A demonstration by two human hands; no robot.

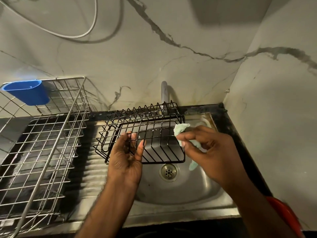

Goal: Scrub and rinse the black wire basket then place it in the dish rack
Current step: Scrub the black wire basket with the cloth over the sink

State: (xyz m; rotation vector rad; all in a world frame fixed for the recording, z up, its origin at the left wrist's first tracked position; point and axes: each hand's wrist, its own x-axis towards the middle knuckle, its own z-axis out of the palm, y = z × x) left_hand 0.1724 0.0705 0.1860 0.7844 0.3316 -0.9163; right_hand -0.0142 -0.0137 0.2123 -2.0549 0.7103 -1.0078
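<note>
Fingers (pixel 132 136) of the left hand (pixel 127 157) hook through the wires of the basket (pixel 151 127) with the thumb pinching its near edge, holding it tilted above the sink (pixel 185 189), apparently so drips fall into the bowl and the wires face the other hand. Right hand (pixel 205 146) pinches a pale green cloth (pixel 180 129) between thumb and fingertips, touching the basket's right end, which suggests scrubbing is under way. No water is visible at the tap (pixel 164 93); the rack (pixel 42 152) stands left of the sink, within easy reach.
</note>
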